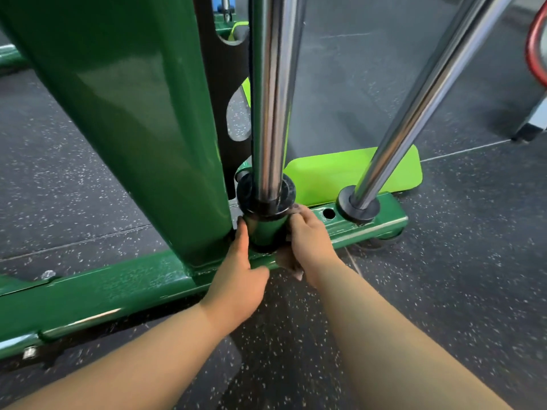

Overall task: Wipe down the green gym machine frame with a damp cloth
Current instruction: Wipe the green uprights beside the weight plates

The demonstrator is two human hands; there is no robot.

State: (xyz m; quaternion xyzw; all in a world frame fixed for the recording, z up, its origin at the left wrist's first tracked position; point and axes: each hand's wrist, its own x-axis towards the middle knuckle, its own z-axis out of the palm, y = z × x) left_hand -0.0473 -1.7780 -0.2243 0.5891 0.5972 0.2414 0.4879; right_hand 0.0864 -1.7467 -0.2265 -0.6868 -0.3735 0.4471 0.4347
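The green machine frame fills the left and middle: a wide upright post (127, 119) rises from a low base bar (97, 291) on the floor. A short green socket (268, 229) under a black collar (266, 192) carries a chrome guide rod (270, 93). My right hand (307, 244) presses a brownish cloth (291, 266) against the right side of the socket, fingers curled over the cloth. My left hand (239, 276) rests on the base bar, its fingers straight and touching the socket's left side. Most of the cloth is hidden under my right hand.
A second chrome rod (426, 93) slants up to the right from a black collar (358, 204) on the base bar. A lime green foot plate (340, 173) lies behind it. Dark speckled rubber floor (444, 276) surrounds the frame. A red ring (532, 51) shows at the far right edge.
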